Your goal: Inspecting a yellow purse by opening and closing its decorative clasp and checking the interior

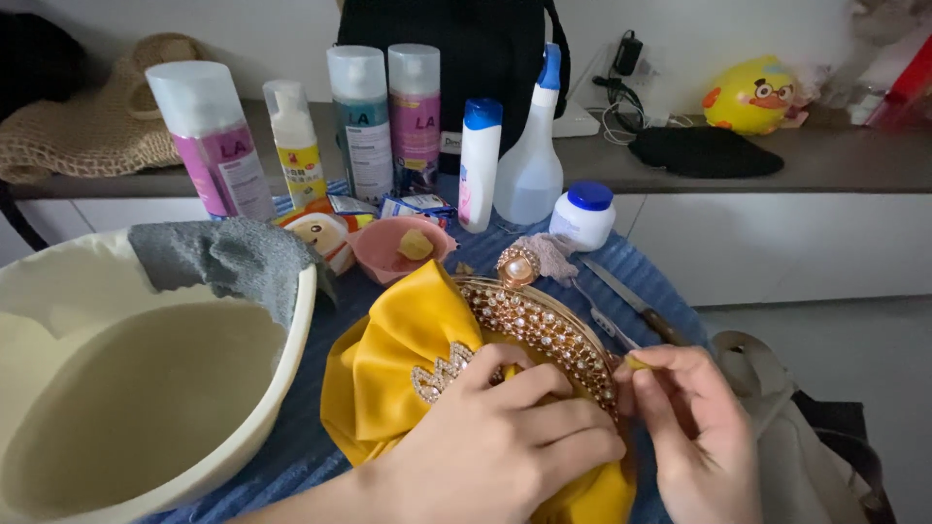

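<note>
Left hand (505, 437) presses flat on yellow clutch (408, 359); right hand (694, 427) pinches small yellow piece (634, 362)

Single head-worn view, angled steeply down and forward from just above the left hand (495, 442) and right hand (694, 427), very near both. Beyond the hands, a row of plastic bottles (364, 121); left of them, a cream plastic basin (146, 408).
</note>
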